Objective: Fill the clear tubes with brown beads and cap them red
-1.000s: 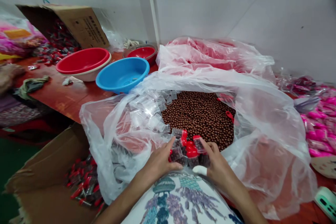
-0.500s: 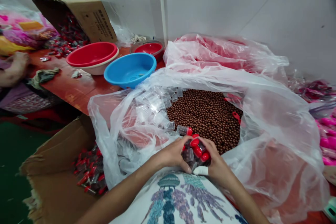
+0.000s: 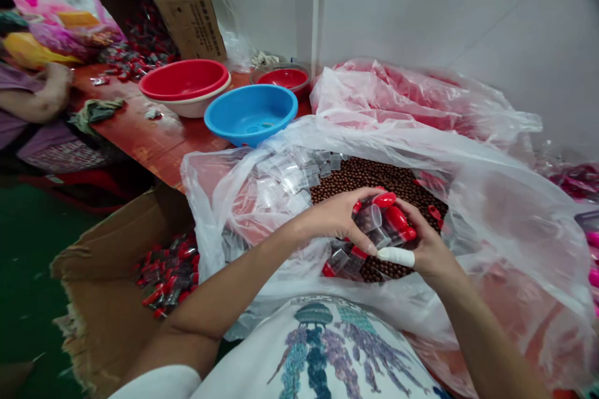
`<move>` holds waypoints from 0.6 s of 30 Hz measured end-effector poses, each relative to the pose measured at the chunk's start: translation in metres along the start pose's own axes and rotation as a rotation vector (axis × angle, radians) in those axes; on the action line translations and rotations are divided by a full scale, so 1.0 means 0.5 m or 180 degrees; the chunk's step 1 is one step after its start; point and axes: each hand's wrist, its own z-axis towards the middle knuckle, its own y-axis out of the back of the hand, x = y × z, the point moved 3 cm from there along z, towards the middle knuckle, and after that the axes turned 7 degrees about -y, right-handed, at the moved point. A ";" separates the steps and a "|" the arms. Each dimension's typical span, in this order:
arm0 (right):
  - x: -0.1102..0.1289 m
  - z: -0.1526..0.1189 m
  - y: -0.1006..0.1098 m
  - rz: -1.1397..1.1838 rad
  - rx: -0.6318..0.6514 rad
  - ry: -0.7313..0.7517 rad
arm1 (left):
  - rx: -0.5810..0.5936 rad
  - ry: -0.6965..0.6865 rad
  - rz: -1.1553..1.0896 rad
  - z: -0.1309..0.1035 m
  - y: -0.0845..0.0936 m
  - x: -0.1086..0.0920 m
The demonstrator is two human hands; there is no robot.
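Note:
Between them, my left hand (image 3: 340, 217) and my right hand (image 3: 423, 243) cup a cluster of clear plastic containers with red caps (image 3: 397, 219). White wrapping covers my right thumb, which nearly meets the left thumb beneath the cluster. Below my hands, more red-capped containers (image 3: 344, 260) rest at the near edge of the brown balls (image 3: 362, 173). These balls fill an open clear plastic bag (image 3: 486, 199). Clear cups without caps (image 3: 285, 176) are heaped on the bag's left side.
A cardboard box (image 3: 100, 280) with red-capped containers stands low at the left. Red (image 3: 185, 80) and blue (image 3: 253, 113) basins sit on the red table (image 3: 154, 143), with a tipped carton (image 3: 199, 22) behind. At the far left is another person's arm (image 3: 44, 96).
My hands have moved up and right, lifting the cluster over the brown balls. The view has shifted, and more red-capped containers now show below my hands.

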 end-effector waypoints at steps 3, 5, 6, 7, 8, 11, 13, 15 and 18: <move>0.043 0.031 -0.038 -0.0146 0.0217 0.0115 | -0.0344 -0.0077 -0.0045 -0.041 0.040 -0.022; 0.058 0.048 -0.099 -0.0173 0.0538 0.0135 | -0.0635 0.0027 -0.0092 -0.106 0.072 -0.019; 0.066 0.056 -0.138 -0.0184 0.0721 0.0173 | -0.0812 0.0073 -0.0110 -0.149 0.089 -0.018; 0.078 0.064 -0.183 -0.0192 0.0913 0.0259 | -0.1027 0.0108 -0.0119 -0.198 0.107 -0.018; 0.095 0.072 -0.231 -0.0178 0.1097 0.0397 | -0.1274 0.0135 -0.0119 -0.252 0.123 -0.021; 0.168 0.081 -0.400 -0.0037 0.1639 0.0969 | -0.2183 0.0218 -0.0183 -0.438 0.164 -0.035; 0.212 0.074 -0.526 0.0004 0.2029 0.1300 | -0.2846 0.0222 -0.0371 -0.566 0.185 -0.033; 0.235 0.062 -0.652 0.0014 0.2367 0.1457 | -0.3464 0.0125 -0.0562 -0.680 0.206 -0.010; 0.230 0.049 -0.796 -0.0127 0.2444 0.1462 | -0.4205 0.0052 -0.0677 -0.805 0.240 0.063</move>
